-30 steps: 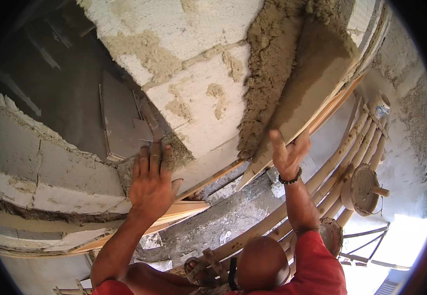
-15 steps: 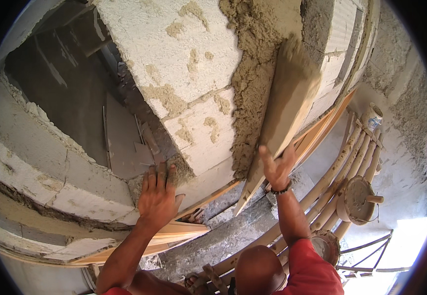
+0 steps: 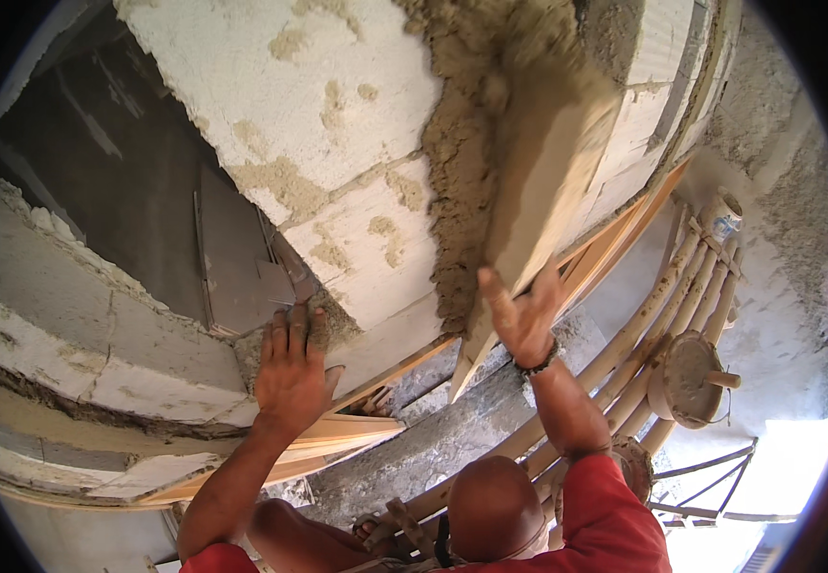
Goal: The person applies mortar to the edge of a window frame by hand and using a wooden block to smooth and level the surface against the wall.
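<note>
My right hand (image 3: 525, 320) holds the near part of a long wooden board (image 3: 549, 181), its thumb on the face and its fingers at the right edge. The board is tilted along a thick band of wet mortar (image 3: 457, 191), its far end blurred by motion. Left of the mortar are white blocks (image 3: 337, 134) with mortar smears. My left hand (image 3: 292, 368) lies flat on the block corner beside the opening, fingers stretched out, holding nothing.
A dark opening (image 3: 137, 191) lies left of the blocks. Orange-brown planks (image 3: 337, 439) run below the wall. At right, a platform of wooden poles (image 3: 614, 368) carries a mortar bucket (image 3: 686, 377), a second bucket (image 3: 635, 468) and a small white pail (image 3: 721, 212).
The wall and both hands have shifted left in the picture. My right hand keeps its hold on the board, which has moved slightly along the mortar; my left hand stays on the corner.
</note>
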Demonstrator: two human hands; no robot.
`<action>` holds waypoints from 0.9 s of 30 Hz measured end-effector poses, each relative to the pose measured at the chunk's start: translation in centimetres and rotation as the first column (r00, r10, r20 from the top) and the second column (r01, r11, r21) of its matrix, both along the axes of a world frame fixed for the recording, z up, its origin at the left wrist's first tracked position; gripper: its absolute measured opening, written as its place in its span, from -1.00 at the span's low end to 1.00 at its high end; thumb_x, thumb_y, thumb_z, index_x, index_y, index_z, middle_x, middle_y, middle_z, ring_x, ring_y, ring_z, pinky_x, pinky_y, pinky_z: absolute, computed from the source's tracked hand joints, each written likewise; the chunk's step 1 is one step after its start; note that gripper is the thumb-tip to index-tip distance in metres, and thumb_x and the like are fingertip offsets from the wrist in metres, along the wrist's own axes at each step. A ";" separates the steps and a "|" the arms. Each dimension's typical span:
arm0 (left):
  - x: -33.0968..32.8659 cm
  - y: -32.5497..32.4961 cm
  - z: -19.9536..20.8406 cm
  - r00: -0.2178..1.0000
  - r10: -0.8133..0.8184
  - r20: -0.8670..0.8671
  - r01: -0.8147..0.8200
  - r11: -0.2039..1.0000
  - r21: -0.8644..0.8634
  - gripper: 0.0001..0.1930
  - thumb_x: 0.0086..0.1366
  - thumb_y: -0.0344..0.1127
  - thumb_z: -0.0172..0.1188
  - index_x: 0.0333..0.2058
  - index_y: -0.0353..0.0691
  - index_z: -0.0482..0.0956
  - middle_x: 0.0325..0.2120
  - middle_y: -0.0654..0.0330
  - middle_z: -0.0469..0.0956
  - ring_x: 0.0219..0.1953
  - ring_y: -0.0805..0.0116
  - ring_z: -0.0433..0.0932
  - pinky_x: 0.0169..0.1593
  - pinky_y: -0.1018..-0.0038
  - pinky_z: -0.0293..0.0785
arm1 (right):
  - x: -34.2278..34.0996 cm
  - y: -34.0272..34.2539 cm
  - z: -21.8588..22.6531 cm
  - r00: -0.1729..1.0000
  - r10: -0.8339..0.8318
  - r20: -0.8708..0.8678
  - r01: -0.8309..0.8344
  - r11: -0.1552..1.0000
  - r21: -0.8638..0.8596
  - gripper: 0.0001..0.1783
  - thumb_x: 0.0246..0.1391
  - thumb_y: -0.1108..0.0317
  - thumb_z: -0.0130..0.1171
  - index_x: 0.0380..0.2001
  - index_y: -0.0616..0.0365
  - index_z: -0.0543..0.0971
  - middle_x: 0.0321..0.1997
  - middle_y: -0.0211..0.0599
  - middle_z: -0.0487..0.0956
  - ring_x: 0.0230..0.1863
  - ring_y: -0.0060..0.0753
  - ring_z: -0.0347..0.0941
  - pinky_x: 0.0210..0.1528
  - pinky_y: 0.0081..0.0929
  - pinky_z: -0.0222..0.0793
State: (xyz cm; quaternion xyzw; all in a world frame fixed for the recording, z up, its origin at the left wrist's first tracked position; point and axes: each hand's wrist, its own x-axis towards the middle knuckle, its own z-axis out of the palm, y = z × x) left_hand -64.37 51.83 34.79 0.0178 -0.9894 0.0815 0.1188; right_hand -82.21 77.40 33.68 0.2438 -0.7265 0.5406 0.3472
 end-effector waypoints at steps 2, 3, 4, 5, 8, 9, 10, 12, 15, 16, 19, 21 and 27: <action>-0.1 0.0 0.2 1.000 0.001 0.000 -0.001 1.000 -0.003 -0.03 0.06 -0.12 0.46 0.36 -0.36 0.16 0.31 -0.21 0.21 0.29 -0.28 0.23 0.36 -0.06 0.13 | 0.7 -0.2 -2.0 0.999 -0.018 0.047 0.017 0.999 0.032 -0.35 -0.04 -0.02 0.45 -0.17 0.39 0.50 -0.35 0.16 0.58 -0.33 0.16 0.57 -0.27 -0.14 0.48; -0.2 0.0 0.2 1.000 0.004 -0.002 -0.004 1.000 -0.009 -0.04 0.06 -0.12 0.46 0.35 -0.36 0.17 0.30 -0.21 0.22 0.29 -0.28 0.24 0.36 -0.06 0.14 | 0.8 -0.2 -3.2 0.999 -0.020 0.049 0.019 0.999 0.028 -0.37 -0.05 -0.01 0.46 -0.21 0.37 0.49 -0.38 0.14 0.56 -0.35 0.19 0.55 -0.29 -0.12 0.46; -0.5 0.0 0.3 1.000 -0.016 -0.015 0.016 1.000 -0.005 -0.05 0.07 -0.11 0.46 0.35 -0.37 0.18 0.30 -0.22 0.23 0.29 -0.28 0.24 0.36 -0.06 0.14 | 0.8 -0.2 -4.5 0.998 -0.023 0.053 0.022 0.999 0.024 -0.40 -0.07 0.01 0.47 -0.26 0.35 0.48 -0.41 0.12 0.54 -0.38 0.21 0.52 -0.32 -0.10 0.44; -0.4 -0.2 0.1 0.999 -0.024 -0.025 0.024 1.000 0.000 -0.05 0.07 -0.11 0.46 0.35 -0.37 0.19 0.29 -0.22 0.24 0.29 -0.28 0.25 0.36 -0.06 0.14 | 0.8 -0.5 -5.1 0.998 -0.016 0.061 0.014 1.000 0.022 -0.42 -0.09 0.02 0.48 -0.30 0.33 0.47 -0.43 0.11 0.53 -0.41 0.24 0.49 -0.34 -0.08 0.43; -0.1 -0.5 -0.1 0.999 -0.022 -0.032 0.022 1.000 0.005 -0.07 0.07 -0.10 0.45 0.33 -0.38 0.21 0.29 -0.23 0.25 0.28 -0.28 0.26 0.35 -0.06 0.15 | 0.2 -0.5 -4.6 1.000 -0.004 0.028 0.004 1.000 -0.016 -0.44 -0.11 0.05 0.50 -0.38 0.29 0.44 -0.49 0.07 0.49 -0.46 0.19 0.46 -0.40 -0.11 0.38; 0.1 -0.6 0.1 0.999 -0.015 -0.031 0.016 1.000 0.005 -0.07 0.07 -0.10 0.45 0.33 -0.39 0.21 0.28 -0.24 0.26 0.28 -0.28 0.26 0.35 -0.06 0.16 | 0.0 -0.6 -3.9 1.000 0.002 0.026 -0.002 1.000 -0.026 -0.44 -0.11 0.05 0.50 -0.39 0.30 0.44 -0.49 0.07 0.49 -0.46 0.18 0.45 -0.40 -0.12 0.38; 0.0 -0.6 0.1 0.999 -0.018 -0.040 0.017 1.000 -0.006 -0.07 0.08 -0.09 0.45 0.33 -0.39 0.21 0.29 -0.23 0.25 0.28 -0.28 0.26 0.35 -0.06 0.16 | -0.6 -0.3 -3.1 1.000 0.000 -0.019 -0.001 0.999 -0.048 -0.44 -0.09 0.03 0.50 -0.42 0.29 0.44 -0.53 0.03 0.47 -0.51 0.05 0.43 -0.43 -0.17 0.36; 0.1 -0.6 -0.1 0.999 -0.022 -0.042 0.022 1.000 -0.020 -0.06 0.08 -0.08 0.44 0.34 -0.39 0.20 0.30 -0.23 0.24 0.28 -0.28 0.26 0.34 -0.06 0.17 | -1.4 0.3 0.5 0.999 -0.033 -0.018 0.031 0.995 -0.097 -0.43 -0.06 0.00 0.50 -0.46 0.27 0.43 -0.58 -0.03 0.44 -0.55 -0.12 0.39 -0.45 -0.22 0.34; -0.6 -0.1 0.0 0.996 -0.063 -0.062 0.062 0.998 -0.024 -0.06 0.08 -0.07 0.44 0.33 -0.39 0.20 0.30 -0.23 0.23 0.28 -0.28 0.26 0.34 -0.06 0.18 | -3.7 2.1 7.7 0.985 -0.120 -0.124 0.106 0.987 -0.119 -0.39 -0.03 -0.04 0.50 -0.50 0.29 0.41 -0.61 -0.12 0.42 -0.56 -0.30 0.30 -0.48 -0.28 0.33; -0.3 -0.1 -0.2 0.998 -0.046 -0.042 0.045 0.999 -0.021 -0.06 0.08 -0.07 0.45 0.33 -0.39 0.20 0.31 -0.22 0.22 0.28 -0.28 0.25 0.34 -0.06 0.17 | -3.9 2.3 8.9 0.990 -0.110 -0.091 0.101 0.990 -0.098 -0.38 -0.02 -0.05 0.49 -0.49 0.31 0.42 -0.60 -0.11 0.44 -0.56 -0.32 0.30 -0.48 -0.29 0.33; 0.1 -0.2 -0.3 1.000 -0.008 -0.009 0.008 1.000 -0.015 -0.06 0.06 -0.09 0.46 0.33 -0.39 0.19 0.31 -0.22 0.22 0.29 -0.27 0.24 0.35 -0.05 0.15 | -3.1 1.7 11.1 0.997 -0.031 -0.076 0.020 0.991 -0.135 -0.36 -0.01 -0.09 0.48 -0.48 0.33 0.43 -0.60 -0.09 0.47 -0.56 -0.34 0.32 -0.48 -0.31 0.34; 0.1 -0.1 -0.6 1.000 0.002 0.002 -0.002 1.000 -0.005 -0.05 0.06 -0.10 0.46 0.33 -0.39 0.19 0.31 -0.22 0.22 0.29 -0.27 0.23 0.36 -0.04 0.14 | -3.1 1.3 9.5 0.992 -0.060 -0.107 0.047 0.992 -0.118 -0.39 -0.01 -0.06 0.47 -0.45 0.33 0.45 -0.61 -0.08 0.48 -0.58 -0.32 0.35 -0.48 -0.31 0.35; -0.2 0.2 0.6 1.000 -0.014 0.019 0.014 1.000 -0.010 -0.12 0.16 -0.06 0.39 0.34 -0.35 0.22 0.32 -0.22 0.19 0.27 -0.27 0.24 0.36 -0.03 0.12 | -0.2 -0.5 2.0 0.996 -0.019 -0.086 0.022 0.999 0.027 -0.42 -0.07 0.00 0.47 -0.37 0.33 0.46 -0.55 -0.04 0.46 -0.55 -0.16 0.41 -0.44 -0.17 0.39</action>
